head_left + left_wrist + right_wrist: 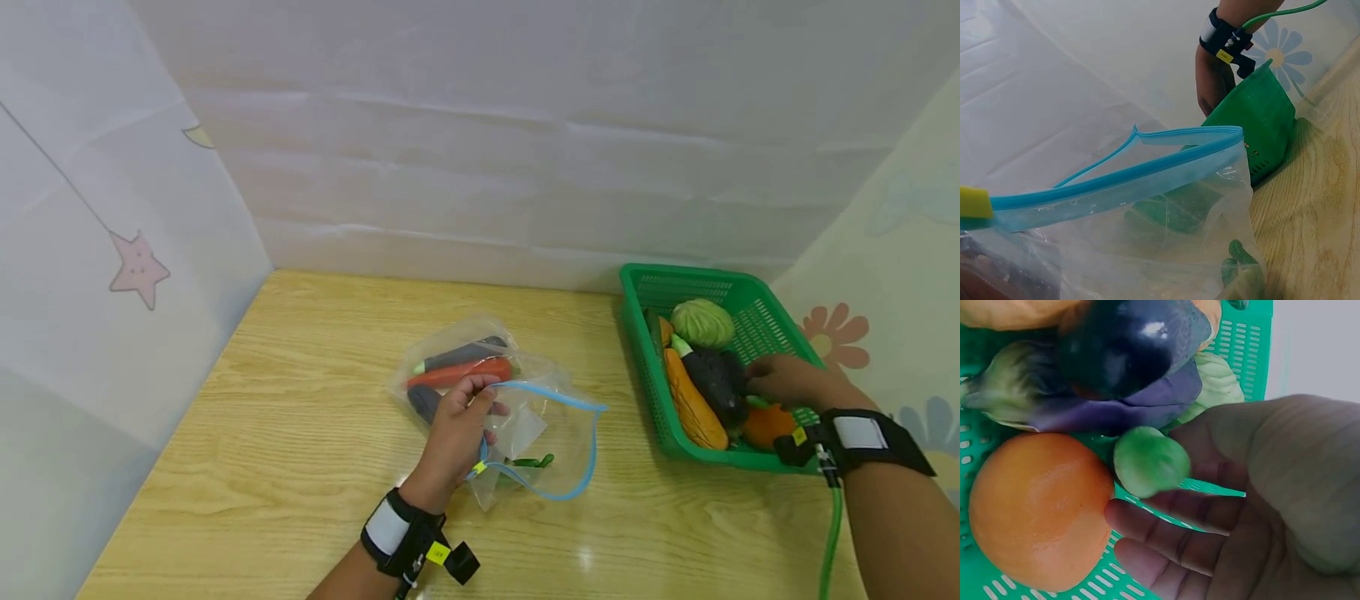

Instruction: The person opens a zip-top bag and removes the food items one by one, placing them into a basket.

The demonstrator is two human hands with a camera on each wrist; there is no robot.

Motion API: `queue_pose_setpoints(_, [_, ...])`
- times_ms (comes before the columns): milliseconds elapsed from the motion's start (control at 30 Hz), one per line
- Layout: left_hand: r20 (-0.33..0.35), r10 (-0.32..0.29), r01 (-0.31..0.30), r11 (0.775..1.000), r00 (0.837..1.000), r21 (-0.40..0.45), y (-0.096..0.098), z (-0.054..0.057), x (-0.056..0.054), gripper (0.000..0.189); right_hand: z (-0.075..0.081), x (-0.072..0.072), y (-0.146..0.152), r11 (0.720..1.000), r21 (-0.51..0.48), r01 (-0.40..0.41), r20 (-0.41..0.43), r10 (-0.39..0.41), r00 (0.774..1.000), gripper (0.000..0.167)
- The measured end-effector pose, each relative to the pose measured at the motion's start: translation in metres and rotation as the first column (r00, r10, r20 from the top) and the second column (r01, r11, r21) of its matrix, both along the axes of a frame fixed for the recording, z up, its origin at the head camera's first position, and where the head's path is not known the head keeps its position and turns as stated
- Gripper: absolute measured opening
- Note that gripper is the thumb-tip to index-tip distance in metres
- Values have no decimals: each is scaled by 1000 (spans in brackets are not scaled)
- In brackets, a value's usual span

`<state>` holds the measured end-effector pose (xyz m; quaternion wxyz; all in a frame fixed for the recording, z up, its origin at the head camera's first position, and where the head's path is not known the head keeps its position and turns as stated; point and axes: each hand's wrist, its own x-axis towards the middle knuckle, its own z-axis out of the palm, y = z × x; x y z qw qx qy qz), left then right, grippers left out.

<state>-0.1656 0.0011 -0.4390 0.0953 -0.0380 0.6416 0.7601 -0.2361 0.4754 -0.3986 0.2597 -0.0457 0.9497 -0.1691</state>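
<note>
In the head view my left hand (459,425) pinches the rim of a clear zip bag (573,442) edged in blue. The bag's mouth gapes to the right, and small green peppers (532,461) show through its side. Just behind my left hand, under clear plastic, lie a red carrot-shaped vegetable (461,372) and a dark eggplant (465,354). My right hand (791,381) reaches into a green basket (660,417). The right wrist view shows a green-ended vegetable (1150,461) between its thumb and fingers, the rest hidden. Its fingertips come close to an orange round vegetable (1041,512).
The basket also holds a cabbage (702,323), a long orange vegetable (692,404) and a large dark eggplant (716,387). It stands at the table's right, near the papered wall (450,192). A green cable (831,533) hangs from the right wrist strap.
</note>
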Motion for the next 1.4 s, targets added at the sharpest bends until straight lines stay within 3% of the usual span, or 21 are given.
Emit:
queue_pose_setpoints(100, [-11, -2, 2, 1000, 1000, 0, 1, 1, 1, 22, -1, 1, 1, 1000, -6, -5, 16, 5, 1000, 48])
queue_pose_setpoints(233, [-16, -4, 4, 1000, 1000, 6, 2, 2, 1, 23, 2, 6, -3, 997, 60, -54, -89, 59, 994, 44])
queue_pose_setpoints(333, [-19, -5, 5, 1000, 1000, 9, 3, 3, 1, 24, 10, 11, -11, 990, 115, -81, -203, 103, 974, 40])
queue_pose_setpoints(533, [-26, -9, 9, 1000, 1000, 6, 5, 2, 0, 23, 32, 26, -43, 994, 99, -51, -352, 83, 932, 31])
queue_pose_setpoints(633, [-16, -12, 12, 1000, 1000, 2, 6, 2, 0, 22, 42, 39, -73, 996, 62, -63, -456, 84, 886, 20])
queue_pose_setpoints(800, [-8, -18, 18, 1000, 1000, 5, 10, 4, 1, 23, 50, 63, -133, 978, -51, -203, -639, 124, 759, 13])
queue_pose_setpoints(867, [-11, -23, 23, 1000, 1000, 8, 11, 4, 1, 25, 49, 71, -157, 949, -124, -289, -651, 142, 746, 14])
queue_pose_setpoints(1000, [-20, -30, 30, 999, 999, 14, 13, 5, 2, 26, 38, 86, -205, 873, -254, -417, -515, 243, 822, 14])
queue_pose_setpoints(1067, [-19, -33, 34, 999, 999, 18, 14, 5, 3, 26, 26, 91, -228, 840, -287, -460, -438, 312, 843, 19])
queue_pose_setpoints(1133, [-21, -39, 39, 999, 999, 25, 14, 5, 4, 25, 11, 93, -249, 817, -297, -495, -399, 364, 841, 22])
queue_pose_setpoints(1233, [-21, -43, 44, 998, 999, 51, 14, 5, 5, 25, -14, 91, -275, 802, -302, -516, -421, 373, 827, 22])
queue_pose_setpoints(1400, [-54, -28, 34, 994, 998, 106, 15, 4, 8, 27, -50, 80, -303, 801, -358, -480, -423, 319, 848, 19])
